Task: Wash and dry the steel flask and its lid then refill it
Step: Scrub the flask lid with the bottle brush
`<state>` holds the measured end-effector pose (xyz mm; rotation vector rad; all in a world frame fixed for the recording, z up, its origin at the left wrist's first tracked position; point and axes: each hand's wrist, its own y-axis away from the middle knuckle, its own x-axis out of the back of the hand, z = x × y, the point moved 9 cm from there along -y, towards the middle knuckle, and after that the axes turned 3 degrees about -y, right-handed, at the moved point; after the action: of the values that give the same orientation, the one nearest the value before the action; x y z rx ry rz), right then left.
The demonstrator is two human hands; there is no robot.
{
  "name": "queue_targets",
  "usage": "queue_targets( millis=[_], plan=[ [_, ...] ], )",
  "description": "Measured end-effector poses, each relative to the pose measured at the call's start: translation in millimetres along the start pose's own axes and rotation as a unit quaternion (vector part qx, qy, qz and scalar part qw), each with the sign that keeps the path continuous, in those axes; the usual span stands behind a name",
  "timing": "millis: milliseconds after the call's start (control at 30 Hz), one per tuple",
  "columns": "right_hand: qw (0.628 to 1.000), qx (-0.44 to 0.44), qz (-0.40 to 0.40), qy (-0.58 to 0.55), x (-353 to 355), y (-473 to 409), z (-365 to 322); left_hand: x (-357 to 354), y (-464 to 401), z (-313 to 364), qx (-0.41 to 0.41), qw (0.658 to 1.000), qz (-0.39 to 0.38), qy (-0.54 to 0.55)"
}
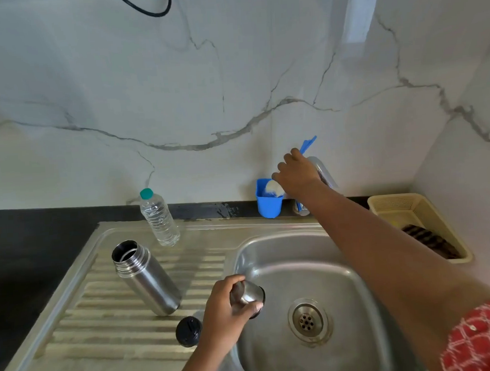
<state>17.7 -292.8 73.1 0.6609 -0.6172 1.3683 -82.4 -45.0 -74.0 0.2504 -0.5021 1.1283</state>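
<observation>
The open steel flask (146,277) stands without its lid on the ribbed drainboard, left of the sink bowl. My left hand (226,315) grips the steel cup lid (249,294) over the bowl's left edge. A black inner stopper (188,331) lies on the drainboard just left of that hand. My right hand (294,173) reaches to the back wall and holds the blue handle of a brush (307,144). The brush's white head (274,188) sits in a blue cup (269,205).
A clear plastic water bottle (160,219) with a teal cap stands behind the flask. The steel tap (321,170) is partly hidden behind my right hand. A beige basket (417,212) holding a dark scrubber sits at the right. The sink bowl (271,255) has a central drain (306,320).
</observation>
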Motion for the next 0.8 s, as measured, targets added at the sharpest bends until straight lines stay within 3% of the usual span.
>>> queue_targets(
  millis=[200, 300, 367, 433, 500, 567, 600, 800],
  plan=[
    [0.995, 0.071, 0.074, -0.009, 3, -7, -10, 1, -1, -2, -0.009, 1.000, 0.015, 0.004],
    [0.980, 0.106, 0.166, -0.021, 22, 0, -17, 6, -3, 1, -0.031, 0.999, 0.022, -0.005],
    [0.947, 0.104, 0.292, -0.083, 47, 19, -27, 9, -5, 3, -0.034, 0.999, 0.023, 0.001],
    [0.891, 0.105, 0.368, -0.243, 63, 47, -43, 12, -6, 7, -0.034, 0.999, 0.020, 0.004],
    [0.842, 0.114, 0.262, -0.458, 53, 64, -73, 17, -7, 12, -0.035, 0.999, 0.024, -0.004],
    [0.779, 0.102, 0.048, -0.616, 29, 84, -119, 23, -7, 16, -0.041, 0.998, 0.036, -0.021],
    [0.754, 0.099, -0.015, -0.650, 23, 96, -139, 26, -7, 18, -0.044, 0.998, 0.046, -0.026],
    [0.707, 0.058, -0.068, -0.701, 15, 115, -182, 37, -1, 19, -0.062, 0.994, 0.075, -0.053]
  ],
)
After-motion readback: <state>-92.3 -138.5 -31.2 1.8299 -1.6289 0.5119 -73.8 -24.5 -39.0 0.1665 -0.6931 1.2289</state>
